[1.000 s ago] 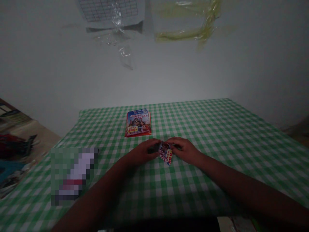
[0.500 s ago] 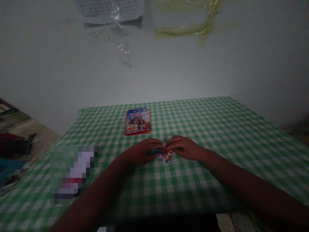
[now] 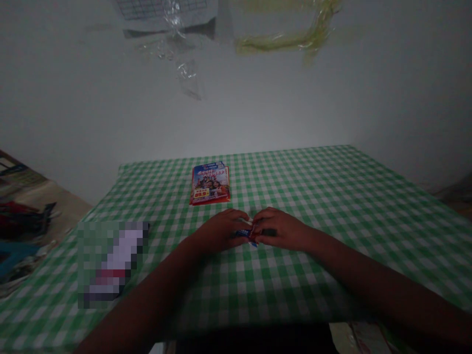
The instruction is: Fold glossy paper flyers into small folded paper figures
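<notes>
Both hands meet at the middle of a table covered with a green-and-white checked cloth (image 3: pixel 332 196). My left hand (image 3: pixel 220 231) and my right hand (image 3: pixel 277 229) pinch a small folded piece of printed paper (image 3: pixel 248 234), red, white and blue, held low against the cloth. Only a thin strip of it shows between the fingertips. The fingers of both hands are curled closed around it.
A stack of colourful printed leaflets (image 3: pixel 210 183) lies farther back on the table, left of centre. A blurred-out patch (image 3: pixel 110 263) covers something on the left part of the cloth. A white wall with taped plastic rises behind the table. Clutter lies on the floor at left.
The folded paper has been pressed smaller and lower onto the cloth; less of it shows between the fingers now. Both hands have closed in slightly over it.
</notes>
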{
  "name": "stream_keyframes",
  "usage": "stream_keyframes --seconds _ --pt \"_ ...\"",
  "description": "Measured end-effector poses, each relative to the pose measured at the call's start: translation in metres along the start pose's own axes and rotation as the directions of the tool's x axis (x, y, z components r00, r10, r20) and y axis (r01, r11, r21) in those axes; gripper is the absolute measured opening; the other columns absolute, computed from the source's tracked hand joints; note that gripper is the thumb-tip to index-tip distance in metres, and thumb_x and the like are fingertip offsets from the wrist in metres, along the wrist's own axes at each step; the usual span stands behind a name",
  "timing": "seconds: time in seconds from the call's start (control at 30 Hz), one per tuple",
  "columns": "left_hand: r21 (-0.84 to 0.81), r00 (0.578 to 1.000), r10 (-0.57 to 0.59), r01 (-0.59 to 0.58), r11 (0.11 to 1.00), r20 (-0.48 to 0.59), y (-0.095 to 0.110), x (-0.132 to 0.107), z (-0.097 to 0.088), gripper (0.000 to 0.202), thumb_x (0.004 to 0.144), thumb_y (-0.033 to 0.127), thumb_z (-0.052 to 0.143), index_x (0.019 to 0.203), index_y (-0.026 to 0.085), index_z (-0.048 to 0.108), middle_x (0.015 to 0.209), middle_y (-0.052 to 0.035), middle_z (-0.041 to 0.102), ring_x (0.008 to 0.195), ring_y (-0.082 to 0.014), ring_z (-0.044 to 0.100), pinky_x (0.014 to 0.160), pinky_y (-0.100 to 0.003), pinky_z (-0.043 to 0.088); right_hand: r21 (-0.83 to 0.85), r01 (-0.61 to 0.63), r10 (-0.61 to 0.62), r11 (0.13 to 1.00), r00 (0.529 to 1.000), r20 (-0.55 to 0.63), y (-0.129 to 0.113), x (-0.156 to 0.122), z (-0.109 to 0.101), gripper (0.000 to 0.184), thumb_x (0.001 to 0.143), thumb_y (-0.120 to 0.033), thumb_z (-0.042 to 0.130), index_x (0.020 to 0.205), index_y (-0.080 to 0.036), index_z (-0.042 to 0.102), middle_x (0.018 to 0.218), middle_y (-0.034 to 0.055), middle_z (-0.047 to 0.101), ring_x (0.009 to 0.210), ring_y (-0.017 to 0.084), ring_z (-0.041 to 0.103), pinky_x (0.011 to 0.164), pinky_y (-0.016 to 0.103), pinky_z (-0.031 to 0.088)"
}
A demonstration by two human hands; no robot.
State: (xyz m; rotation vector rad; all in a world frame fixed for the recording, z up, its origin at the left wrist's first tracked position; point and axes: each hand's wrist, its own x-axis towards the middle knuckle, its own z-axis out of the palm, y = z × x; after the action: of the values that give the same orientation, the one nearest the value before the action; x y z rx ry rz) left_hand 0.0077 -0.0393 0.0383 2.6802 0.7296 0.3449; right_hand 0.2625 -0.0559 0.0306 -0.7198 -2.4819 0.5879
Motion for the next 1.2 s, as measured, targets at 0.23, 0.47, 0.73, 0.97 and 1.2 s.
stream_keyframes --seconds 0.23,0.47,0.73,0.97,1.2 --pt "0.054 0.999 -0.019 0.020 0.998 -0.033 0.002 0.003 0.008 0.026 0.088 0.035 0.068 0.112 0.028 0.068 0.125 -0.0053 0.061 0.114 -0.0245 0.055 0.100 -0.040 0.042 -0.006 -0.038 0.038 0.999 0.999 -0.026 0.003 0.000 0.009 0.013 0.083 -0.030 0.076 0.095 -0.026 0.073 0.111 0.0036 0.066 0.107 0.021 0.059 0.095 0.039 0.044" --pt "0.054 0.999 -0.021 0.024 0.998 -0.044 0.000 0.003 0.010 0.026 0.086 0.034 0.070 0.112 0.028 0.067 0.124 -0.0042 0.061 0.114 -0.0239 0.055 0.099 -0.039 0.042 -0.031 -0.045 0.044 0.999 0.999 -0.031 0.003 0.000 0.011 0.013 0.082 -0.030 0.077 0.093 -0.025 0.072 0.108 0.0035 0.066 0.105 0.021 0.058 0.094 0.038 0.044" --pt "0.000 0.999 -0.036 0.036 0.999 -0.032 0.001 0.003 0.006 0.031 0.086 0.033 0.070 0.116 0.027 0.065 0.122 -0.0047 0.062 0.112 -0.0235 0.055 0.100 -0.039 0.042 0.006 -0.020 0.020 1.000 1.000 -0.002 0.003 0.001 0.004 0.015 0.088 -0.034 0.070 0.100 -0.026 0.071 0.105 0.0029 0.069 0.101 0.020 0.062 0.094 0.039 0.045" --pt "-0.028 0.999 -0.030 0.029 0.999 -0.029 -0.002 0.002 0.008 0.039 0.085 0.031 0.071 0.123 0.030 0.063 0.125 -0.0043 0.061 0.114 -0.0243 0.055 0.101 -0.041 0.041 -0.019 -0.054 0.054 0.998 0.999 0.002 0.017 -0.005 -0.011 0.024 0.090 -0.023 0.060 0.113 -0.023 0.065 0.106 0.0070 0.067 0.099 0.021 0.061 0.089 0.039 0.049" --pt "-0.012 0.998 -0.047 0.047 0.999 -0.032 -0.001 0.001 0.007 0.037 0.085 0.032 0.071 0.121 0.028 0.064 0.125 -0.0058 0.061 0.116 -0.0247 0.054 0.102 -0.041 0.041 -0.146 -0.190 0.189 0.971 0.982 -0.019 0.018 -0.004 0.007 0.005 0.087 -0.019 0.061 0.090 -0.019 0.065 0.086 0.0050 0.063 0.086 0.020 0.059 0.077 0.034 0.048"
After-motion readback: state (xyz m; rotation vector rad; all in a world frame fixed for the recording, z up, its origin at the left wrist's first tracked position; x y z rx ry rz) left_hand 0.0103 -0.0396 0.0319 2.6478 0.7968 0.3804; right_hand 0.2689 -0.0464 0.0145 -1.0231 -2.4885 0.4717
